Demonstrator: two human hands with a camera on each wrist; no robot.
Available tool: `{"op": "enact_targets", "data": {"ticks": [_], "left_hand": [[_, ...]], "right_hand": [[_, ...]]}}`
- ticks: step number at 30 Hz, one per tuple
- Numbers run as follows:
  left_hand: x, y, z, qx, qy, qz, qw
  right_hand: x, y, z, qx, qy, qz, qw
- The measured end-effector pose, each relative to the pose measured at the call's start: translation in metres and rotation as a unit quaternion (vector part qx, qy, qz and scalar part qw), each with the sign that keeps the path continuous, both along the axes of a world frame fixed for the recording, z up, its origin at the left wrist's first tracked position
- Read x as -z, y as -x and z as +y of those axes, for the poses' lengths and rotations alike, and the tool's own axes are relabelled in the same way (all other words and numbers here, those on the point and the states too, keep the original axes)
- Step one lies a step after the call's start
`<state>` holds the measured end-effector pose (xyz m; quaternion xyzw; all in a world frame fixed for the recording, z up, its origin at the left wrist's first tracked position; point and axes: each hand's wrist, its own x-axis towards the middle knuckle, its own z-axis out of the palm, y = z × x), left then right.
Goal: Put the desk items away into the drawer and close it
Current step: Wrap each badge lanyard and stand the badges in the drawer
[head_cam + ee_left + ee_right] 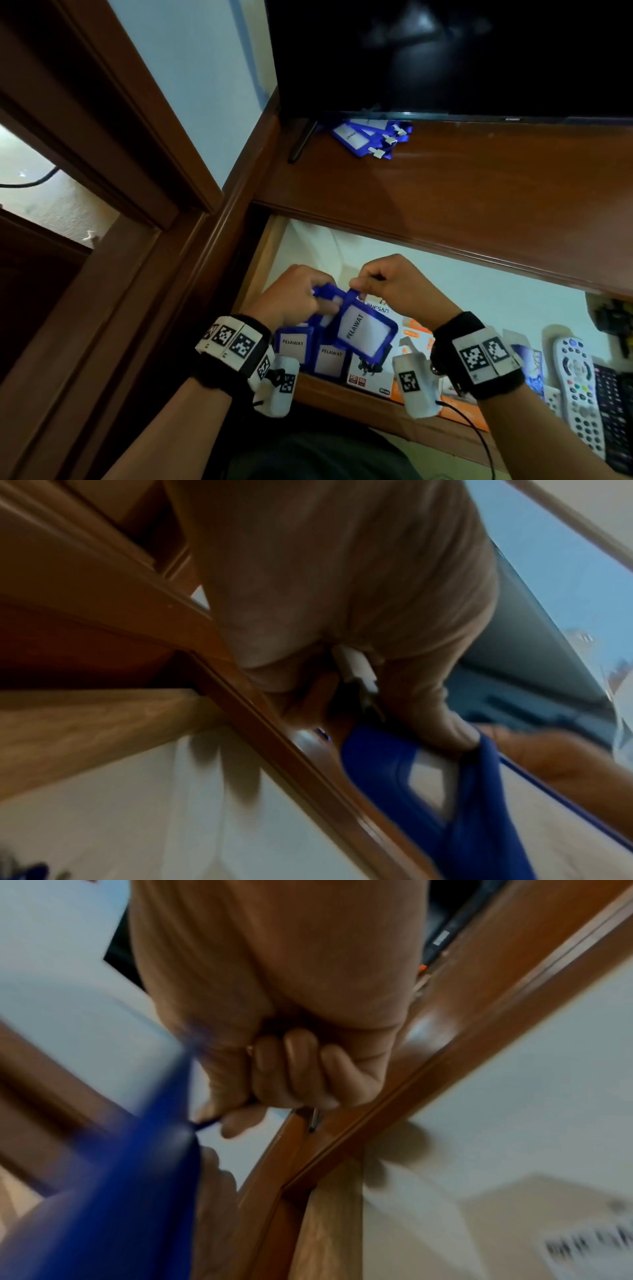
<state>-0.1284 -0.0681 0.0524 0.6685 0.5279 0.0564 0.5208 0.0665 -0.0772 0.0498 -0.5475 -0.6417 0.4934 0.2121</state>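
Over the open drawer [342,390], both hands hold blue badge holders with white "PELAWAT" cards. My left hand [308,303] grips the blue straps and clips of a bunch, and two of its badges [291,346] show below it. My right hand [359,286] pinches the top of one tilted badge holder [366,329]. The left wrist view shows a white clip [356,666] in the left hand [342,601] above a blue holder [462,791]. The right wrist view shows the right hand [281,1056] with its fingers curled beside a blurred blue holder [120,1191]. Another pile of blue badges [373,137] lies on the desk top [479,188] under the TV.
A black TV [445,51] stands on the desk, its foot beside the badge pile. Inside the drawer lie an orange and white box [414,339], a white remote [579,387] and a black remote [613,411]. A wooden door frame [120,154] stands at left.
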Motion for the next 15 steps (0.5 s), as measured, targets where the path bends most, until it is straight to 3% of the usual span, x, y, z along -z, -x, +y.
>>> {"op": "enact_targets", "data": {"ticks": [3, 6, 7, 11, 15], "left_hand": [[-0.002, 0.008, 0.0, -0.073, 0.034, -0.129, 0.988], [-0.001, 0.008, -0.005, -0.164, 0.037, -0.217, 0.962], [0.0, 0.006, -0.007, -0.18, 0.034, -0.228, 0.956], [0.001, -0.001, -0.01, -0.235, 0.019, -0.3, 0.924], [0.007, -0.002, -0.011, -0.311, 0.045, -0.333, 0.889]], "right_hand": [[0.001, 0.0, -0.011, 0.042, 0.035, 0.144, 0.988], [0.009, 0.01, -0.02, 0.138, 0.084, 0.303, 0.939], [0.013, 0.015, -0.021, 0.17, 0.1, 0.318, 0.927], [0.022, 0.034, -0.018, 0.187, 0.079, 0.224, 0.953], [0.031, 0.048, -0.014, 0.212, 0.144, 0.302, 0.918]]}}
